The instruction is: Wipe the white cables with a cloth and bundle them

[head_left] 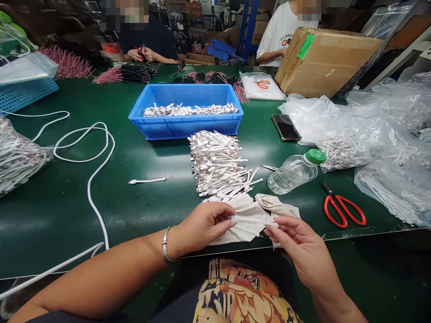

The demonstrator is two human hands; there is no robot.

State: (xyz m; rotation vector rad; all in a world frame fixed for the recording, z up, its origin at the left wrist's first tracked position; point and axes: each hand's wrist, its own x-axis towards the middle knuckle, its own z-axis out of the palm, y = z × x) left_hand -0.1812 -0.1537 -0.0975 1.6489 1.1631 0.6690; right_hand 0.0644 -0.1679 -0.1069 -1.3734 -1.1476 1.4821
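My left hand (205,226) and my right hand (296,244) each pinch one end of a short white cable piece (253,220), held level above a crumpled beige cloth (266,207) at the table's near edge. Just beyond the cloth lies a heap of the same short white cable pieces (217,163). A silver bracelet sits on my left wrist.
A blue bin (185,112) holds more pieces. A single piece (147,181) and a long white cable (89,179) lie to the left. To the right lie a plastic bottle (296,170), red scissors (343,208), a phone (286,127), plastic bags (387,134) and a cardboard box (323,60). Two people sit at the far side.
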